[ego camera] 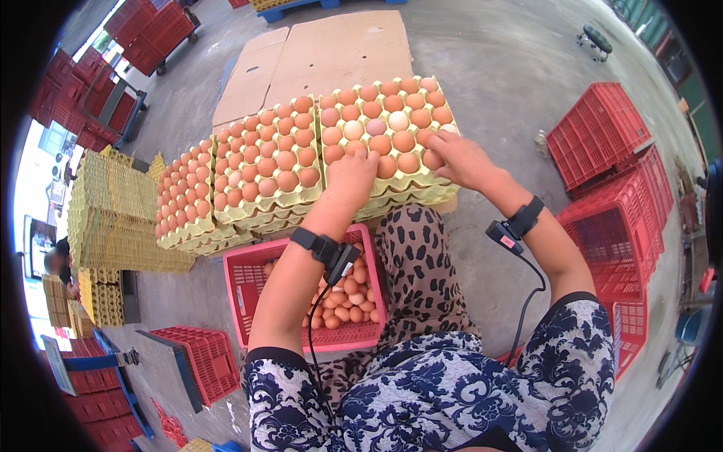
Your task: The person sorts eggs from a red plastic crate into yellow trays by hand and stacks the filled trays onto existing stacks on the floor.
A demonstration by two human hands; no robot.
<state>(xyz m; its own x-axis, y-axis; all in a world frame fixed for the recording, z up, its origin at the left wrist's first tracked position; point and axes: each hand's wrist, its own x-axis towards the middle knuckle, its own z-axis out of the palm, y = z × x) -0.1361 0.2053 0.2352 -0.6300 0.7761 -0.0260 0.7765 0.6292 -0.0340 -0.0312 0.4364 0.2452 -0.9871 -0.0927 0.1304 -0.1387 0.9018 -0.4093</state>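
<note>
Brown eggs fill the top of the right-hand stack of pulp egg trays [390, 185]; a few eggs are paler. My left hand [353, 176] is over the front rows, fingers bent down beside a brown egg [356, 147]. Its palm side is hidden, so any grip there is unclear. At the tray's front right corner, my right hand [464, 161] has its fingers and thumb around a brown egg [433, 160]. Below my left forearm, a pink plastic crate [305, 342] holds loose brown eggs [342, 299]. Both wrists wear black straps with cabled devices.
Two more egg-filled tray stacks [265, 164] adjoin on the left. Flattened cardboard [344, 51] lies behind them. Tall piles of bare pulp trays [130, 209] stand farther left. Red plastic crates [604, 226] are stacked at right, and another crate [212, 364] sits at lower left.
</note>
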